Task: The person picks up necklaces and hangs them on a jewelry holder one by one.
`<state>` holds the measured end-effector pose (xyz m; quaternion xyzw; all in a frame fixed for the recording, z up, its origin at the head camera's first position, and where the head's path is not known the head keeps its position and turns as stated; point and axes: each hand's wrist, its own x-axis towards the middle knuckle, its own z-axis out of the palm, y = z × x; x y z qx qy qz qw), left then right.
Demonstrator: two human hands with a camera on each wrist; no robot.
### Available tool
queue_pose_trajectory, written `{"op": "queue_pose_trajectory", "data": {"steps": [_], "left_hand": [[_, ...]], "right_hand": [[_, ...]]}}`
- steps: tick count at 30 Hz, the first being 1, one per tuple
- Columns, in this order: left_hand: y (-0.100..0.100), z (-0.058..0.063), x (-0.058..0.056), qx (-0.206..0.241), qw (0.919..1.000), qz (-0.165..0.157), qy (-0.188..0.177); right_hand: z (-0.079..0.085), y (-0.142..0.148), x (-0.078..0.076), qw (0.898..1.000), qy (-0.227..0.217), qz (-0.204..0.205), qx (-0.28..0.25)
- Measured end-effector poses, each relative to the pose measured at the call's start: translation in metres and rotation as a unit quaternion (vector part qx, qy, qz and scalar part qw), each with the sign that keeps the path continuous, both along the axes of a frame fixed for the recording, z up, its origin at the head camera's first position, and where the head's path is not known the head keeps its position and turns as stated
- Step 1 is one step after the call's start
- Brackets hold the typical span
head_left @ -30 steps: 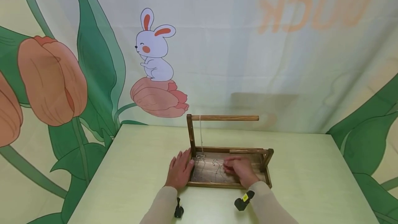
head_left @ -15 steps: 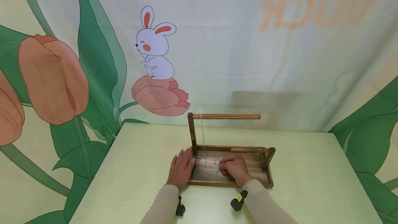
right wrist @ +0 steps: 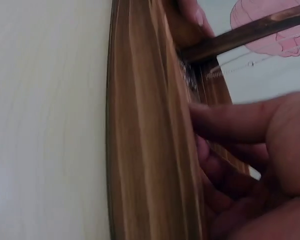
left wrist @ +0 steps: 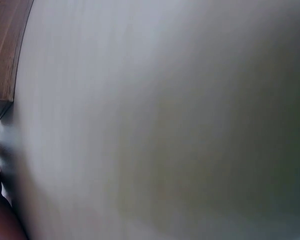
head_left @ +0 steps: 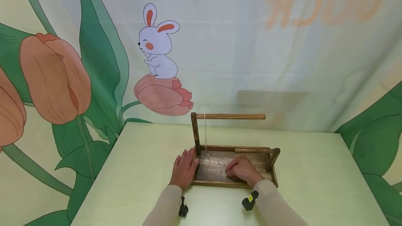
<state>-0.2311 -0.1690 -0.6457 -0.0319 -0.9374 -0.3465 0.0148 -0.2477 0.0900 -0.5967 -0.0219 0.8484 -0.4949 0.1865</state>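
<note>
A dark wooden jewelry stand (head_left: 195, 132) has a tray base (head_left: 216, 183) and a tall post with a crossbar (head_left: 232, 116). A thin necklace (head_left: 205, 135) hangs from the bar's left part, its lower end lying in the tray. Another fine chain necklace (head_left: 222, 166) lies spread mid-tray. My right hand (head_left: 243, 170) is over the tray, curled fingers pinching at this chain's right side; in the right wrist view the fingertips (right wrist: 202, 117) are partly hidden behind the tray wall. My left hand (head_left: 183, 170) rests flat against the tray's left end, fingers extended.
A shorter post with a low bar (head_left: 254, 150) stands at the tray's right end. The stand sits on a pale green table (head_left: 144, 156). Behind it hangs a printed curtain (head_left: 220, 62) with a rabbit and tulips.
My right hand shifted left over the tray, then back a little right, and the chain there now lies more spread. The left hand stays at the tray's end.
</note>
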Motion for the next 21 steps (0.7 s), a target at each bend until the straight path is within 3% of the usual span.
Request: {"op": "queue_pose_trajectory", "data": {"steps": [4,11,16,21], "left_hand": [[-0.001,0.002,0.001,0.003,1.0000,0.000,-0.002],[0.000,0.002,0.001,0.009,0.9999,0.001,-0.005],[0.000,0.002,0.000,0.008,1.0000,0.000,-0.004],[-0.001,0.001,-0.001,0.004,1.0000,-0.001,-0.006]], "right_hand": [[-0.001,0.008,0.001,0.998,0.025,0.056,0.025],[-0.014,0.012,0.000,0.987,0.096,0.118,0.051],[-0.025,0.011,-0.002,0.979,0.143,0.129,0.068],[-0.021,0.008,0.003,0.972,0.164,0.131,0.108]]}}
